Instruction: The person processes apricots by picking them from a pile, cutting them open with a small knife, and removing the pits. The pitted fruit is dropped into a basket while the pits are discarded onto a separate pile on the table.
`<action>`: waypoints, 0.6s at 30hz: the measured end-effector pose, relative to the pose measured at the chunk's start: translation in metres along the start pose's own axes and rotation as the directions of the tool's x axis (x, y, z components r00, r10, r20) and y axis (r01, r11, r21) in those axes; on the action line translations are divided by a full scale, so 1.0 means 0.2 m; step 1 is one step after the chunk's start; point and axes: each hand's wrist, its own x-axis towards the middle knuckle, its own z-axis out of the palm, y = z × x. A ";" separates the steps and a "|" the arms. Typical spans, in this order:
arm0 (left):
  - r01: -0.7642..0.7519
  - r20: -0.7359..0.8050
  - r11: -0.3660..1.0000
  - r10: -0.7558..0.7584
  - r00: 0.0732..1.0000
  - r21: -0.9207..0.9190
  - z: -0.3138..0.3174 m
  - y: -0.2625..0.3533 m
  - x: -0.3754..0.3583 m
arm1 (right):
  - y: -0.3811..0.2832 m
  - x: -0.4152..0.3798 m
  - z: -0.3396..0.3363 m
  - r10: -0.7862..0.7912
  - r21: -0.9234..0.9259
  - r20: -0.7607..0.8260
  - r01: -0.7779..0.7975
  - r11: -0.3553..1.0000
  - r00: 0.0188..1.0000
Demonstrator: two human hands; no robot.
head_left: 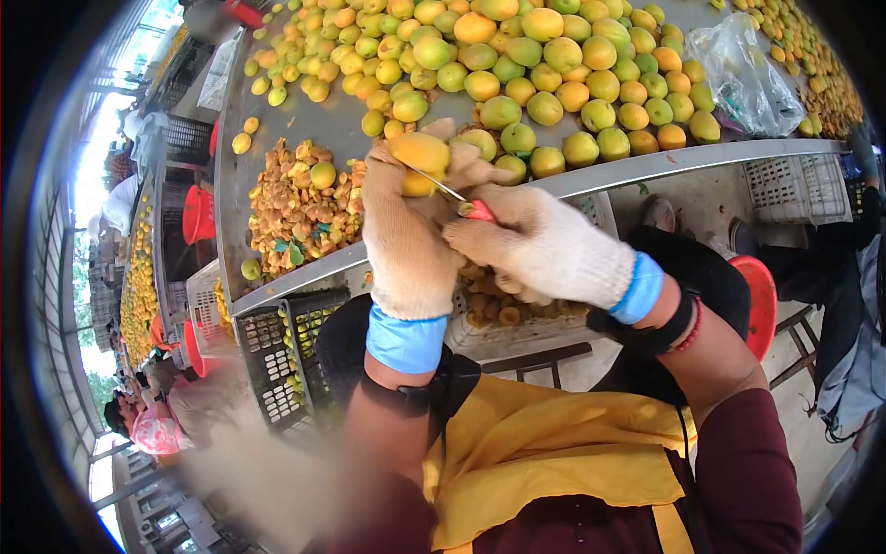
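Over the front edge of the metal table (314, 268), my gloved left hand (406, 231) is closed around a yellow fruit (420, 152); another yellow fruit surface shows just below it between the fingers. My gloved right hand (540, 235) grips a small knife (477, 210) by its red handle. Its thin blade lies against the fruit in my left hand. Whole yellow and green fruits (544, 111) cover the table beyond my hands. A heap of orange-brown cut pieces (300, 208) lies on the table to the left, with a few green leaves in it.
A clear plastic bag (743, 78) lies at the table's right. Below the edge are a black crate (272, 360), a light crate (554, 337) holding fruit pieces, and a red basin (757, 305). Other people (157, 429) are at the far left; a person's dark-clothed legs show at right.
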 end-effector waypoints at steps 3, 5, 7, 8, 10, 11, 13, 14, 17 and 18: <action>-0.076 -0.047 0.993 0.081 0.996 0.088 -0.19 0.04 0.09 | -0.03 -0.06 -0.06 -0.089 0.059 -0.140 0.098 0.993 0.986; -0.136 0.010 0.977 0.136 0.991 0.164 -0.12 0.04 0.01 | -0.09 -0.08 -0.13 -0.155 0.091 -0.200 0.176 0.980 0.967; -0.294 0.122 0.654 0.297 0.947 0.697 -0.05 -0.02 -0.04 | -0.11 -0.05 -0.10 -0.118 0.016 -0.303 0.129 0.992 0.946; -0.579 0.428 0.127 0.551 0.716 0.805 -0.10 -0.10 0.02 | -0.09 -0.03 -0.09 -0.107 0.007 -0.293 0.114 0.993 0.950; -0.550 0.426 0.095 0.528 0.735 0.830 -0.09 -0.14 -0.02 | -0.06 0.00 -0.08 -0.093 -0.013 -0.264 0.093 0.996 0.960; -0.521 0.426 0.052 0.511 0.747 0.852 -0.06 -0.14 -0.04 | -0.04 0.02 -0.07 -0.088 -0.022 -0.247 0.086 0.996 0.965; -0.523 0.421 0.104 0.472 0.775 0.846 -0.06 -0.10 -0.06 | -0.03 0.06 -0.08 -0.084 -0.046 -0.209 0.076 0.996 0.974; -0.517 0.413 0.132 0.451 0.791 0.846 -0.06 -0.09 -0.07 | -0.03 0.07 -0.10 -0.086 -0.035 -0.139 0.082 0.996 0.987; -0.439 0.326 0.269 0.377 0.867 0.857 -0.08 -0.08 -0.09 | 0.02 0.07 -0.10 -0.128 0.053 -0.137 0.137 0.989 0.982; -0.369 0.256 0.365 0.323 0.911 0.855 -0.09 -0.06 -0.10 | 0.04 0.07 -0.10 -0.122 0.054 -0.139 0.131 0.990 0.983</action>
